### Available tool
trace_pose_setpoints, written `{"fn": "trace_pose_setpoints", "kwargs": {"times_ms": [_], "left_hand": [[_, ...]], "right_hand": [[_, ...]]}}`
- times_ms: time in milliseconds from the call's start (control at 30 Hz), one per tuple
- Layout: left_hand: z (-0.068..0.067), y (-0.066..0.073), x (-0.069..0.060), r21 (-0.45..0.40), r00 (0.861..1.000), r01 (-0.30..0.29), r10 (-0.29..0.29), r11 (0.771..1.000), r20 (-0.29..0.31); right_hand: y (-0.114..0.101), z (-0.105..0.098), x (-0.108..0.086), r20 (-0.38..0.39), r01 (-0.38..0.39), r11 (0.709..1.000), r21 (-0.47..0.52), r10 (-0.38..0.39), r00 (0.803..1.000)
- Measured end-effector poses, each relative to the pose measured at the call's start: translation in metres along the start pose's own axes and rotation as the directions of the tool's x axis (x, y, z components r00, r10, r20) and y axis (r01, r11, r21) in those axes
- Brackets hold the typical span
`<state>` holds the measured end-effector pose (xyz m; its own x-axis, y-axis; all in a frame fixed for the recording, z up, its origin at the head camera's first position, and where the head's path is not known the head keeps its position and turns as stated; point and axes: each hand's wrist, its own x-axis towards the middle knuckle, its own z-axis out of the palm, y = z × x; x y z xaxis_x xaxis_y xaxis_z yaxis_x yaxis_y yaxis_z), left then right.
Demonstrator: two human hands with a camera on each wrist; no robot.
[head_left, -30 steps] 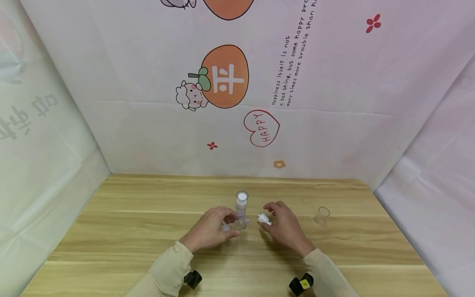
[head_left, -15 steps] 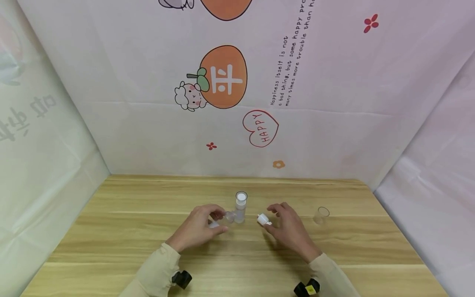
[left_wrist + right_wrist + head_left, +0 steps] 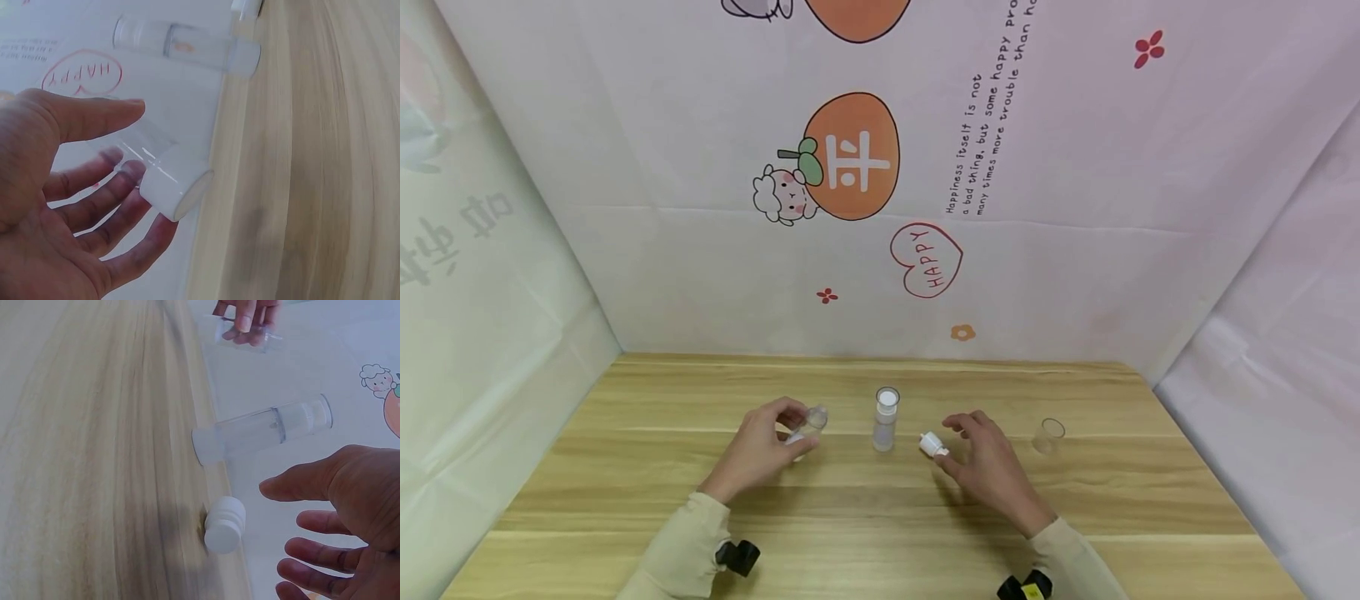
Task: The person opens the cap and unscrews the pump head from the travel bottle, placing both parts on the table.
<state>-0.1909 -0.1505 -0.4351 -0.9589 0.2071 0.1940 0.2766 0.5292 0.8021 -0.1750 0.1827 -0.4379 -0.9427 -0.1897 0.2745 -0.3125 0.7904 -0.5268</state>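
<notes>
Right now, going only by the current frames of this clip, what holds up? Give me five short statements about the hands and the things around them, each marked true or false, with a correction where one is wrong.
1. The left hand holds a clear bottle with a white end. True.
2. The right hand holds the white piece. False: the right hand is open, with the white piece beside it.
3. The upright bottle stands between the two hands. True.
4. The clear cup is to the left of the upright bottle. False: the clear cup is to its right, past the right hand.
5. The heart on the backdrop reads HAPPY. True.
</notes>
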Motion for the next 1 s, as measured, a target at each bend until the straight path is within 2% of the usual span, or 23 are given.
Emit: {"fn": "trace_pose_setpoints", "kwargs": {"times_ms": [200, 367, 667, 1000], "left_hand": [[-0.014, -0.016, -0.003, 0.005, 0.996, 0.04, -0.039, 0.999, -0.084], [-0.025, -0.027, -0.007, 0.0, 0.986, 0.076, -0.075, 0.997, -0.152], [-0.042, -0.043, -0.017, 0.031, 0.957, 0.139, -0.126, 0.99, -0.262], [-0.055, -0.052, -0.027, -0.029, 0.917, 0.275, -0.271, 0.961, -0.295]], "right_hand": [[-0.001, -0.003, -0.001, -0.005, 0.005, 1.0, 0.009, -0.005, 1.0], [0.0, -0.003, -0.001, -0.012, 0.011, 1.0, 0.015, -0.011, 1.0], [0.003, -0.003, -0.001, -0.037, 0.014, 1.0, -0.004, -0.014, 0.999], [0.006, -0.004, -0.004, -0.03, 0.029, 1.0, -0.001, -0.029, 0.999]]}}
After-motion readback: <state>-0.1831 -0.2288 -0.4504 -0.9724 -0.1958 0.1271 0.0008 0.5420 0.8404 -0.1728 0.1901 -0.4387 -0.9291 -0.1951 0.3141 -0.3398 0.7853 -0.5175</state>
